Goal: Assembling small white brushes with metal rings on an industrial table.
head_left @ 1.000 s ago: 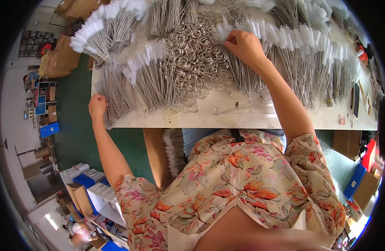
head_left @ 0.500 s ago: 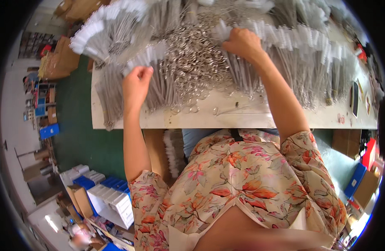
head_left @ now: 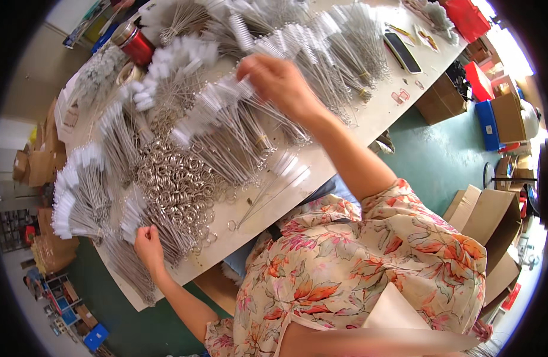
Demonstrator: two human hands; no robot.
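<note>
My left hand [head_left: 148, 245], its fingers pinched together, is at the bristle ends of a bundle of thin wire-handled brushes [head_left: 170, 235] on the left of the table. What it pinches, if anything, is hidden. My right hand [head_left: 277, 83] is over the white-bristled ends of more brushes [head_left: 226, 101] towards the table's middle. Its fingers are bent and blurred, so a hold cannot be made out. Between the bundles lies a heap of shiny metal rings [head_left: 173, 178]. Near the front edge are a few loose thin wires [head_left: 274, 187] and a single ring [head_left: 232, 225].
Further brush bundles [head_left: 80, 190] cover the left and far side of the white table [head_left: 369, 128]. A red flask [head_left: 137, 46] and a tape roll [head_left: 129, 74] stand at the back. A phone [head_left: 403, 52] lies at the right. Cardboard boxes [head_left: 494, 220] are on the floor.
The view has turned, so the table now runs aslant and its far side shows more. My right hand remains over the brush ends, now blurred; my left hand stays pinched by the left bundle.
</note>
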